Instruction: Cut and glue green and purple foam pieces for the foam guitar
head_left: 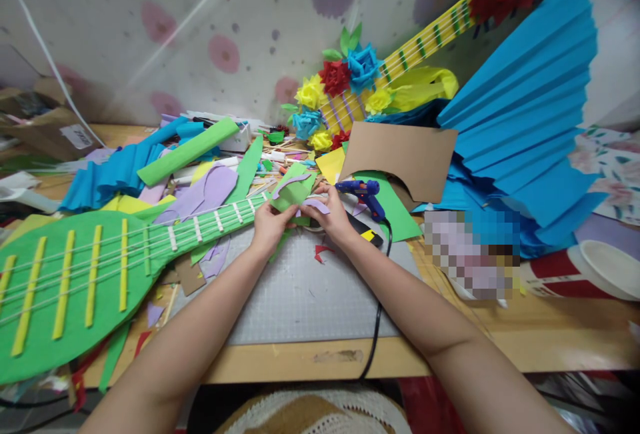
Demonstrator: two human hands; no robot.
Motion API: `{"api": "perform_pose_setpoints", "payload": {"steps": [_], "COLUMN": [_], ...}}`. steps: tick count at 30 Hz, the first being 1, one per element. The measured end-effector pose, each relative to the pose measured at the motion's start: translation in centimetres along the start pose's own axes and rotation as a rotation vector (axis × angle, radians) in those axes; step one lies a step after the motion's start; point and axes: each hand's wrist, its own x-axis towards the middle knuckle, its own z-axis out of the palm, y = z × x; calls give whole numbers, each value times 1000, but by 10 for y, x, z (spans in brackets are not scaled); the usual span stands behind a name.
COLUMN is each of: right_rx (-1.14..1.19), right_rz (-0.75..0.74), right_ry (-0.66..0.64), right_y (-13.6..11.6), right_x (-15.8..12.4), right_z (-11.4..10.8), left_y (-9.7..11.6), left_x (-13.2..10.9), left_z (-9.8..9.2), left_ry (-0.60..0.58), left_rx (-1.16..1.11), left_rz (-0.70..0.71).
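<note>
Head view: both bare hands are meeting above the far edge of a grey cutting mat (310, 307), which is lying at the middle of the worktop (250, 366), near its front edge. Left hand (269, 226) is keeping its fingers narrow, pinching the near end of a light green paper piece (299, 192), which is therefore sitting raised between the two hands. Right hand (336, 217) is bending its fingers close together around a short purple strip (317, 206); whether they are also gripping the green piece, I cannot tell. A second, curved purple strip (289, 185) is lying across the green piece.

Just beyond the right hand, a blue glue gun (369, 197) is resting, its black cord (377, 317) running down over the worktop's front edge. A small red scrap (323, 253) is lying on the mat, between the forearms. Toward the worktop's left edge, a green paper instrument (107, 307) is stretching its stringed neck toward the left hand, its rounded body reaching over the front left corner. Paper pieces (215, 189) are piling up behind the neck. Along the far edge, a yellow stringed instrument (423, 45) is leaning among paper flowers (363, 67), with a brown cardboard piece (403, 147) standing before it. Pleated blue paper (530, 101) is rising toward the far right corner, and a red and white cup (560, 269) is lying near the right edge.
</note>
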Motion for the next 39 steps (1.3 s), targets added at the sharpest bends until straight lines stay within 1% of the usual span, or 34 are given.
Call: {"api": "perform_pose_setpoints", "payload": {"steps": [9,16,19,24,26,28,32,34,36,39], "right_rx": [21,23,41,139,148,134,98,83,70,60], "right_rz": [18,18,31,136,146,147,162,140,115,113], "right_ry": [-1,9,-27,-101,-157,-182,-139,-125,-115,-98], "right_y": [-6,-4,-6,-10,-10,-10,-8,-7,-6,-5], "right_x": [-2,-1,0,2,2,2,3,3,4,5], "right_z": [-1,-2,-3,-2,-2,-1,-1,-1,-3,-5], "left_y": [1,4,2,-1,-2,-1,2,5,9,12], "left_x": [4,4,1,-1,-1,-1,-2,-2,-1,5], "left_z": [-5,-7,-5,-4,-4,-4,-5,-5,-8,-13], "left_ry": [-48,-69,-58,-41,-38,-43,-62,-75,-82,-74], "left_rx": [72,99,50,-13,-22,-23,15,24,24,25], "left_rz": [-2,-17,3,23,24,18,-2,-7,12,79]}}
